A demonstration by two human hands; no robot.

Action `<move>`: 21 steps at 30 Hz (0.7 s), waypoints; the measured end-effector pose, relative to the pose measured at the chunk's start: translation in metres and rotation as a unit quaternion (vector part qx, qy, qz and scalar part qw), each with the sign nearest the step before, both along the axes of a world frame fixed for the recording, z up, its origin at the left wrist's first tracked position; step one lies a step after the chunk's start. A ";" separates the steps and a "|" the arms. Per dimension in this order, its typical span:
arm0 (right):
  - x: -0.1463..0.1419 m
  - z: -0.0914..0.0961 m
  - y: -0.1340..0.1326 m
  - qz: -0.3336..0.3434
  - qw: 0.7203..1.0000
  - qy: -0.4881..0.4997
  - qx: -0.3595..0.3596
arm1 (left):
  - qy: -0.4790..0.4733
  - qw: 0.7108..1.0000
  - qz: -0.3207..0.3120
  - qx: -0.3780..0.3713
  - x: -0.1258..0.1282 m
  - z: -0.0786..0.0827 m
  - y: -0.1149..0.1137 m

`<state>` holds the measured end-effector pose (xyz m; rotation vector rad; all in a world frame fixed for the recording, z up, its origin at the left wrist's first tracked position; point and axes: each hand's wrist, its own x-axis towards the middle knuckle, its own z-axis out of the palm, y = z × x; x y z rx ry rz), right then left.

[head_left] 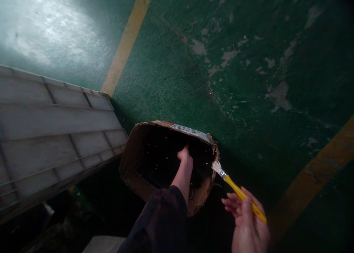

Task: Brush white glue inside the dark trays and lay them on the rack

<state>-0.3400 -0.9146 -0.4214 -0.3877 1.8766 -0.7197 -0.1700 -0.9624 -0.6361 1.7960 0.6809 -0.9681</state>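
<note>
An open cardboard box [129,164] with torn, rounded edges sits on the floor below me. Into it reaches my left hand [186,155], its thumb bent and its other fingers closed downward into the dark, where what they hold is hidden. A black panel-like thing [155,160] with several small pale dots fills much of the box. My right hand [247,216] is closed on the yellow handle of a paintbrush [238,190]. The brush's pale bristles are at the box's right rim; whether they touch it I cannot tell.
To the left stands a whitish panelled crate-like structure [55,124] with bars across it. The green floor [171,68] has worn grey patches and yellow stripes [129,35]. Dark, indistinct objects lie at the lower left, by a pale flat piece [103,244].
</note>
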 end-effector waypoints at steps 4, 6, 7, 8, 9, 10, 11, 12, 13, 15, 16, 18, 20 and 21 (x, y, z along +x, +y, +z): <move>-0.005 0.000 -0.004 -0.013 1.000 -0.007 -0.018 | 0.011 1.000 0.027 -0.004 0.008 0.019 0.026; -0.008 0.001 -0.005 -0.025 0.999 0.000 -0.041 | 0.039 0.998 0.040 -0.020 0.019 0.034 0.041; -0.009 0.002 -0.006 -0.032 0.998 0.005 -0.058 | 0.055 0.997 0.046 -0.023 0.025 0.044 0.050; -0.010 0.003 -0.006 -0.038 0.996 0.009 -0.075 | 0.068 0.996 0.052 -0.021 0.031 0.055 0.060; -0.010 0.003 -0.006 -0.042 0.995 0.010 -0.089 | 0.079 0.995 0.057 -0.016 0.037 0.068 0.072; -0.009 0.003 -0.006 -0.042 0.994 0.011 -0.099 | 0.088 0.994 0.061 -0.012 0.043 0.082 0.085; -0.008 0.003 -0.005 -0.039 0.994 0.011 -0.103 | 0.098 0.993 0.062 -0.009 0.049 0.097 0.101; -0.005 0.003 -0.004 -0.032 0.994 0.008 -0.103 | 0.104 0.993 0.063 -0.004 0.054 0.113 0.117; -0.003 0.002 -0.001 -0.024 0.994 0.005 -0.103 | 0.114 0.992 0.063 0.006 0.059 0.129 0.135; 0.004 0.001 0.006 -0.002 0.994 -0.004 -0.106 | 0.122 0.990 0.065 0.030 0.067 0.163 0.172; 0.007 0.002 0.011 0.008 0.994 -0.007 -0.111 | 0.125 0.989 0.065 0.037 0.071 0.180 0.190; 0.013 0.007 0.025 0.025 0.992 -0.008 -0.121 | 0.120 0.990 0.065 0.041 0.078 0.216 0.223; 0.019 0.020 0.040 0.037 0.991 0.001 -0.126 | 0.120 0.989 0.070 0.040 0.084 0.255 0.247; 0.022 0.031 0.048 0.043 0.991 0.010 -0.125 | 0.119 0.989 0.075 0.043 0.087 0.276 0.255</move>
